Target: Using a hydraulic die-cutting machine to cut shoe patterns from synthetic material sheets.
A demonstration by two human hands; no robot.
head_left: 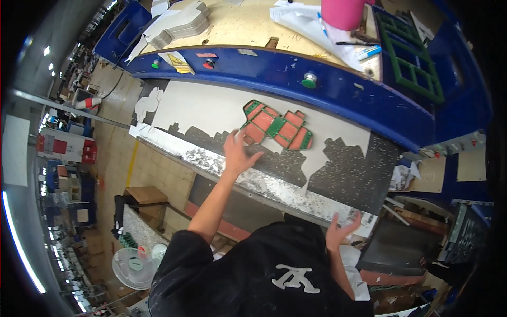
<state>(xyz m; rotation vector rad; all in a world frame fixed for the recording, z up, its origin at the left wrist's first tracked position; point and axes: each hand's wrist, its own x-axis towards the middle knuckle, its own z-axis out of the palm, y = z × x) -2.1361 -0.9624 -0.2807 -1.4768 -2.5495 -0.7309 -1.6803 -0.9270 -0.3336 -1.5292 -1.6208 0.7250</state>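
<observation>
A green-framed cutting die (276, 126) with pinkish-red padding lies on a white sheet (195, 108). My left hand (238, 153) reaches to the die's near left corner, fingers stretched out and thumb apart; whether the fingertips touch it is hard to tell. Along its near side the sheet has a jagged edge of cut-out outlines, where the dark speckled cutting board (338, 182) shows. My right hand (342, 231) is over the board's near right edge, fingers spread, holding nothing.
A blue machine beam (253, 74) with green and red buttons spans the far side of the board. Above it, a wooden top (237, 31) carries stacked cut sheets (182, 24), papers, pens and a pink container (343, 13). A green frame (409, 55) leans at the right. White scraps (203, 157) litter the near ledge.
</observation>
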